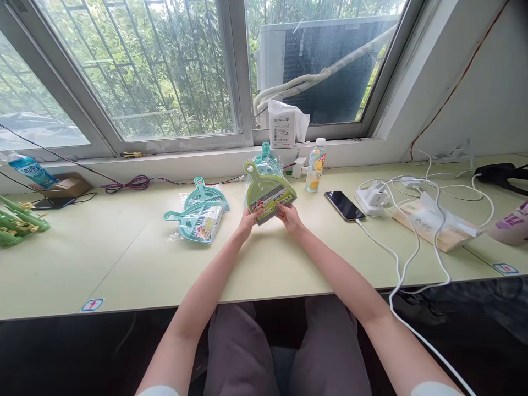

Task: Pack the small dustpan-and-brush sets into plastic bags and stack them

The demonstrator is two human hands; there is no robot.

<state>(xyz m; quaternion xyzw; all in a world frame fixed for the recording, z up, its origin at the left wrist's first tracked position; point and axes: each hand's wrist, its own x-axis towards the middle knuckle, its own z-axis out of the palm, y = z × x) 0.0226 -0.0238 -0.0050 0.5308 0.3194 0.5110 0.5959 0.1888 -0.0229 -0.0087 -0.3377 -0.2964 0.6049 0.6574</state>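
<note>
Both my hands hold a green mini dustpan and brush set (268, 187) above the table, its round-holed handle tilted up and away from me. My left hand (247, 223) grips the lower left corner. Fingers of my right hand (291, 218) close on the lower right edge, near the printed label. To the left, two teal dustpan sets lie overlapping in clear plastic: a nearer one (196, 223) and a farther one (205, 193). Behind the green set, more teal dustpan sets (267, 159) in plastic are partly hidden.
Right of my hands are a drink bottle (315, 168), a phone (344, 205), a power strip (371, 199) with looping white cables, and a tissue pack (437, 223). A tissue packet (282, 131) stands on the sill. Green stalks (18, 223) lie at the far left.
</note>
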